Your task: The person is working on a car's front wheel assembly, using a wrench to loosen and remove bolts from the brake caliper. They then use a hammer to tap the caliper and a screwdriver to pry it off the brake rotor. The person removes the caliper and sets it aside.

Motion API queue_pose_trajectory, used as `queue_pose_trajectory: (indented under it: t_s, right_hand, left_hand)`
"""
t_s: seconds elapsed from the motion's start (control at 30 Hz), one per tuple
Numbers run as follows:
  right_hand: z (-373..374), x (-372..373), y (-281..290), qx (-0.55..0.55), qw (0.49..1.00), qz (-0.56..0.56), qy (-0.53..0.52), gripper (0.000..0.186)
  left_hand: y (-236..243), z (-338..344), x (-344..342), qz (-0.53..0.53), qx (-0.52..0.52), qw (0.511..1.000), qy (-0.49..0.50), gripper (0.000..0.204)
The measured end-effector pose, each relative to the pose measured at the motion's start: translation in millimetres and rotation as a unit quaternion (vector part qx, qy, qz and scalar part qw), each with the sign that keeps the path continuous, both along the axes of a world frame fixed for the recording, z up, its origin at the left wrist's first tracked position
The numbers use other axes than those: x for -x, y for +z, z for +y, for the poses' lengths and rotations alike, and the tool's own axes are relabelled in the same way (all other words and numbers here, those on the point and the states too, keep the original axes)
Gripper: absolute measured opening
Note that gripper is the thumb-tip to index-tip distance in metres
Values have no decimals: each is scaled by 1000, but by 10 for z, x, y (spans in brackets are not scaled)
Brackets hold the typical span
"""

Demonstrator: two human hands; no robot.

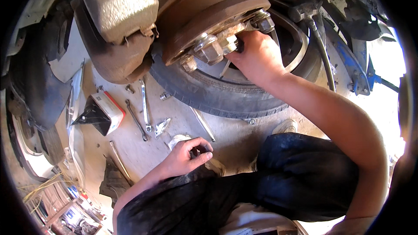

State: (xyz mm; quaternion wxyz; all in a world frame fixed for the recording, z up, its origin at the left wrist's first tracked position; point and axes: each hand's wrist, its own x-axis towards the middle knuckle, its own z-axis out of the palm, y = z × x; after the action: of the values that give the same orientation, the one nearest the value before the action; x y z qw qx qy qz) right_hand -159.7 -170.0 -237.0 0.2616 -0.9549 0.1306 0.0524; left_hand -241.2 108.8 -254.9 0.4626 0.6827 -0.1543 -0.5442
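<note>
At the rusty wheel hub (209,19), my right hand (260,56) reaches in from the right. Its thumb and fingers close around a wheel nut (229,43) on the hub's face; the fingertips are partly hidden. A larger hex nut (209,50) and a smaller one (189,63) sit beside it along the flange. My left hand (189,156) rests above my left knee, its fingers curled toward the thumb. Something dark shows inside that curl, too shaded to name.
Under the hub a wheel with a tyre (226,104) lies flat. Two wrenches (145,106), a metal bar (203,124), a socket (165,96) and an open box (104,113) lie on the floor. A hammer (311,17) leans at right, near a blue stand (359,67).
</note>
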Motion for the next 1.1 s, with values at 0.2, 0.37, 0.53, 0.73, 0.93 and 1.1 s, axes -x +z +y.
queue_pose_trajectory:
  t_s: [0.2, 0.37, 0.53, 0.73, 0.93, 1.1]
  right_hand:
    - [-78, -98, 164, 24, 996, 67, 47, 35]
    - [-217, -202, 44, 38, 994, 34, 92, 40]
    - [-314, -207, -33, -32, 997, 13, 67, 39]
    - [-433, -191, 171, -76, 995, 26, 63, 32]
    - [-750, 23, 467, -244, 970, -7, -8, 30]
    - [-1062, 192, 615, -332, 940, -24, -73, 30]
  left_hand:
    - [313, -148, -287, -215, -24, 972, -93, 17]
    - [555, -332, -483, -333, -30, 932, -139, 16]
    - [636, -537, -567, -416, -35, 891, -181, 20]
    - [674, -888, -629, -452, -75, 869, -185, 41]
    - [415, -1170, -737, -521, -134, 838, -89, 43]
    - [80, -1464, -900, -501, -250, 826, -64, 40]
